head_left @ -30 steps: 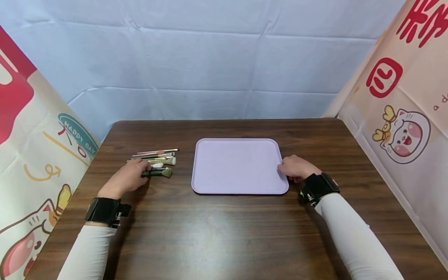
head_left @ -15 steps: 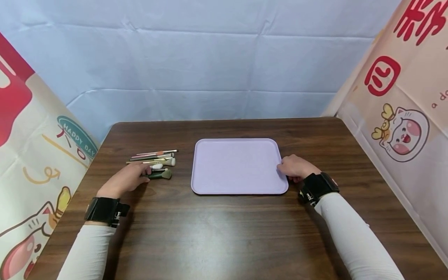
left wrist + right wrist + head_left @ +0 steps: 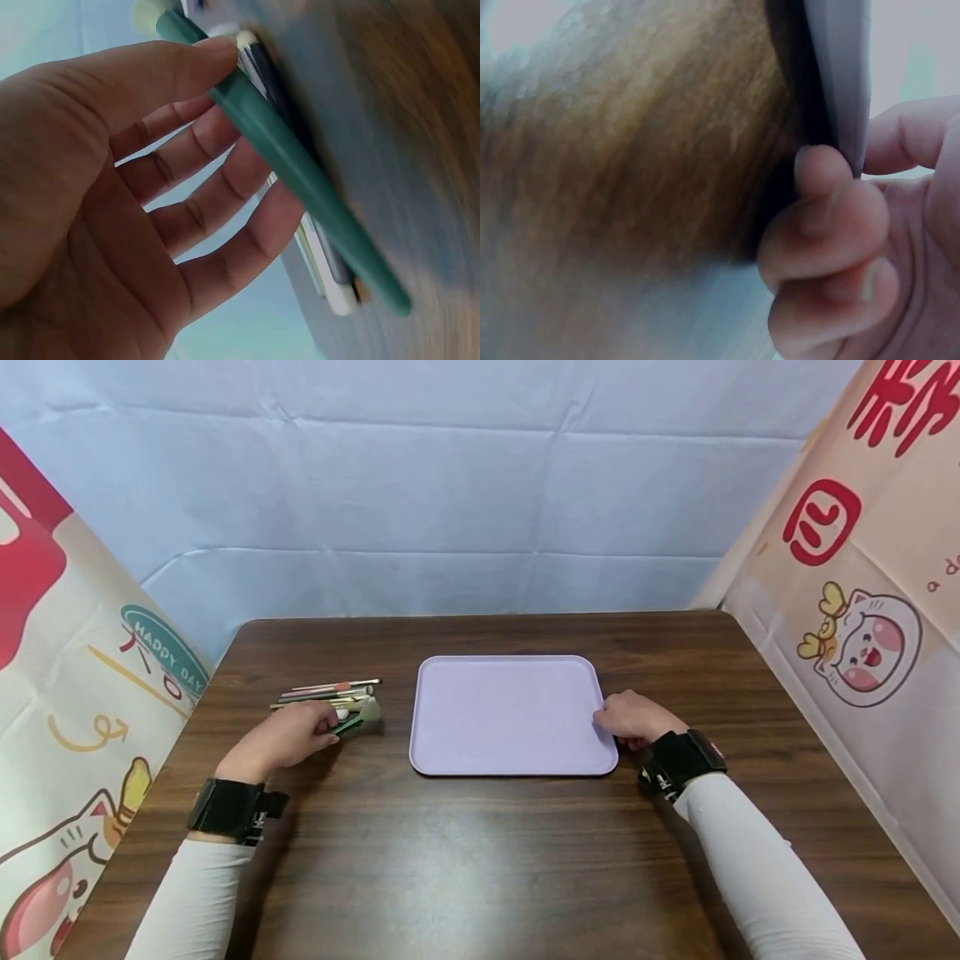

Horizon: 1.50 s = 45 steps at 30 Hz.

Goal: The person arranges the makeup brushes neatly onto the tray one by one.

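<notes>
Head view shows the left hand (image 3: 288, 739) pinching a green brush (image 3: 289, 163) beside the other brushes (image 3: 322, 696) on the bench (image 3: 465, 860), and the right hand (image 3: 639, 718) gripping the lilac tray (image 3: 510, 714) by its right edge.

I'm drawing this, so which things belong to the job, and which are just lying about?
Probably the job:
long green-handled brush, pinched by the left hand
lavender rectangular tray, gripped at its edge by the right hand
slim multicoloured brushes beside the left hand

Just around:
brown wood-grain table
pale blue cloth behind
cream cartoon-printed cloth, right side
</notes>
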Available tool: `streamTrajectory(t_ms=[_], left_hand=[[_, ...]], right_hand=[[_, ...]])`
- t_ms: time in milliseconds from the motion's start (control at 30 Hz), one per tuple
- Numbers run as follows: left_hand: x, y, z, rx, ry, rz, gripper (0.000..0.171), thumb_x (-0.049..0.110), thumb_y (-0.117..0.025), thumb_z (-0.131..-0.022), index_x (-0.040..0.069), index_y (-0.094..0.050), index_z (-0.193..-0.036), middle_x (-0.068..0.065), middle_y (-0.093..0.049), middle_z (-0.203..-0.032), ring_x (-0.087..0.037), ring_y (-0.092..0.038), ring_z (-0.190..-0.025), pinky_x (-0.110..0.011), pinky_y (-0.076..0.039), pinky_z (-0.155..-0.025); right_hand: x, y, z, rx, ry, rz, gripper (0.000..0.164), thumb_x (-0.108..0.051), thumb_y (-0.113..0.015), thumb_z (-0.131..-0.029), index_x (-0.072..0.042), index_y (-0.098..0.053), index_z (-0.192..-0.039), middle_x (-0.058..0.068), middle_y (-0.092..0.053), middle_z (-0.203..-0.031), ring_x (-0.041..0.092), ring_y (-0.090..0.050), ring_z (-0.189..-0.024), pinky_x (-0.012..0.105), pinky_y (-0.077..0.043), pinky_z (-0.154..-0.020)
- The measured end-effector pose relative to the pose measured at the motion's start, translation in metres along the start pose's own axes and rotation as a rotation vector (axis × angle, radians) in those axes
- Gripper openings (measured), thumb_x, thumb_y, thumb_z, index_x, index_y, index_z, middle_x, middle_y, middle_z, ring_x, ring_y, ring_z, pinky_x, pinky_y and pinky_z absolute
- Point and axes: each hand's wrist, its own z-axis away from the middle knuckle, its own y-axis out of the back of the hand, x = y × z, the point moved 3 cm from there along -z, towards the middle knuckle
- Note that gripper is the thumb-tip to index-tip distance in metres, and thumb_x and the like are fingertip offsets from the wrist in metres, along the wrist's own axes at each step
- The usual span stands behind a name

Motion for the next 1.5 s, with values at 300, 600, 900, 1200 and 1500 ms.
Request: streamTrajectory(t_ms=[300, 600, 900, 1200, 1500], left_hand=[[0.015, -0.002, -0.013, 0.005, 0.008, 0.003, 0.011, 0.013, -0.071, -0.095, 0.008, -0.062, -0.096, 0.002, -0.047, -0.07, -0.013, -0.042, -0.065, -0.036, -0.036, -0.067], [0.026, -0.002, -0.028, 0.052, -0.016, 0.051, 0.012, 0.014, -0.073, -0.093, 0.007, -0.063, -0.095, 0.0, -0.059, -0.08, -0.013, -0.052, -0.07, -0.038, -0.045, -0.071], [0.04, -0.011, -0.048, -0.015, -0.029, 0.114, 0.013, 0.016, -0.07, -0.097, 0.005, -0.063, -0.099, -0.001, -0.062, -0.08, -0.012, -0.054, -0.068, -0.035, -0.045, -0.069], [0.055, -0.009, -0.059, -0.01, 0.093, 0.119, 0.018, 0.019, -0.07, -0.096, 0.004, -0.061, -0.096, -0.004, -0.059, -0.08, -0.015, -0.051, -0.065, -0.032, -0.042, -0.063], [0.082, -0.012, -0.076, -0.062, 0.163, 0.251, 0.016, 0.02, -0.066, -0.099, 0.006, -0.059, -0.095, -0.006, -0.063, -0.075, -0.016, -0.062, -0.057, -0.03, -0.047, -0.059]], right_hand=[[-0.002, -0.001, 0.001, -0.001, -0.008, -0.016, 0.036, -0.025, -0.044, -0.101, -0.006, -0.059, -0.074, 0.006, -0.054, -0.062, 0.021, -0.055, -0.053, 0.03, -0.045, -0.05], [-0.003, 0.002, 0.002, 0.003, -0.021, -0.014, 0.037, -0.025, -0.045, -0.1, -0.005, -0.06, -0.073, 0.007, -0.053, -0.061, 0.02, -0.054, -0.052, 0.03, -0.046, -0.05], [0.0, 0.001, 0.0, 0.0, -0.014, -0.017, 0.038, -0.026, -0.045, -0.1, -0.005, -0.06, -0.071, 0.007, -0.054, -0.06, 0.021, -0.055, -0.052, 0.03, -0.046, -0.05], [-0.002, 0.0, -0.001, -0.007, -0.017, -0.007, 0.038, -0.026, -0.045, -0.099, -0.006, -0.059, -0.07, 0.006, -0.055, -0.06, 0.02, -0.055, -0.05, 0.029, -0.045, -0.048], [0.0, 0.0, -0.002, 0.0, -0.012, 0.002, 0.039, -0.025, -0.044, -0.1, -0.005, -0.06, -0.07, 0.008, -0.056, -0.06, 0.021, -0.056, -0.051, 0.03, -0.046, -0.048]])
